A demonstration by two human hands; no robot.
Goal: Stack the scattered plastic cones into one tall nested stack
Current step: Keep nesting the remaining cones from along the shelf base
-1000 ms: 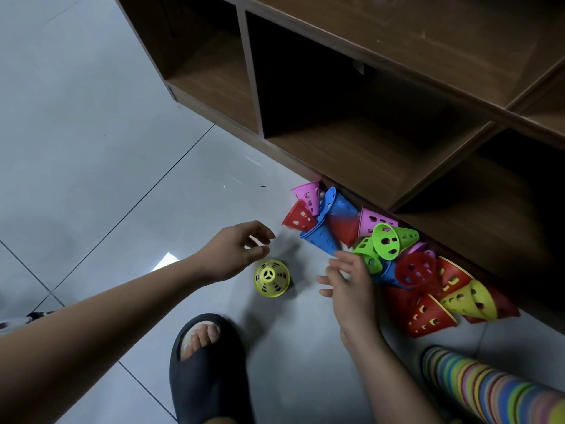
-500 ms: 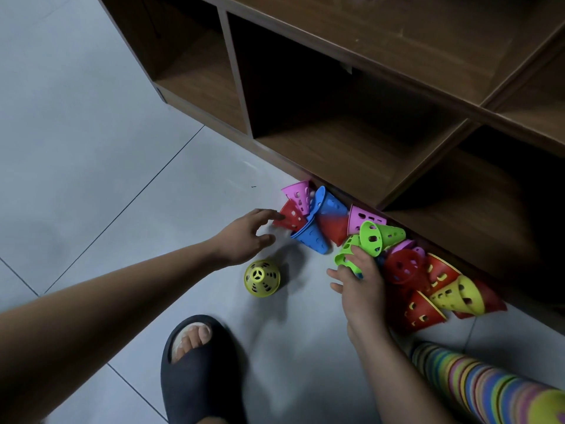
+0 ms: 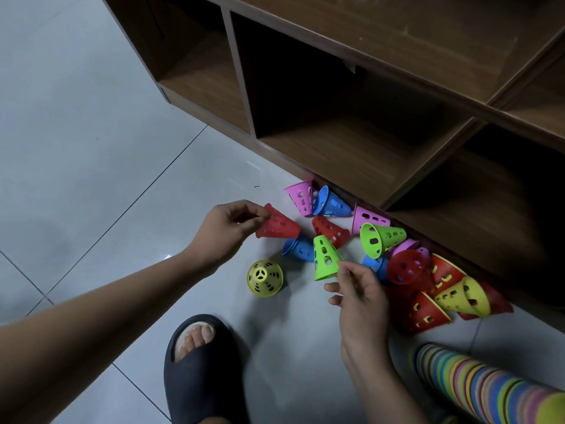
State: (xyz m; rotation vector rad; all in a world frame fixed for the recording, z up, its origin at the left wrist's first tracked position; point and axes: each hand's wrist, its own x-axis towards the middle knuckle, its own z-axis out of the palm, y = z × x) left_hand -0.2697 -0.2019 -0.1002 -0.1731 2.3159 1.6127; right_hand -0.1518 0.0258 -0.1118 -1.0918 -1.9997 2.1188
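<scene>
My left hand [image 3: 227,229] pinches a red cone [image 3: 278,224] by its rim, lifted off the floor. My right hand [image 3: 357,290] pinches a green cone [image 3: 325,257] by its wide rim. A yellow cone [image 3: 264,278] stands upright on the tiles between my hands. Several loose cones lie along the shelf base: pink [image 3: 301,195], blue [image 3: 331,205], red [image 3: 331,231], green [image 3: 382,238], yellow [image 3: 463,296]. A long nested stack [image 3: 489,384] of many colours lies at the lower right.
A dark wooden shelf unit [image 3: 351,142] with open compartments runs along the back, its base against the cones. My foot in a black slipper [image 3: 198,371] rests on the grey tiled floor [image 3: 91,148] below the yellow cone.
My left hand reached the red cone and lifted it from the pile. My right hand took the green cone and pulled it out toward me.
</scene>
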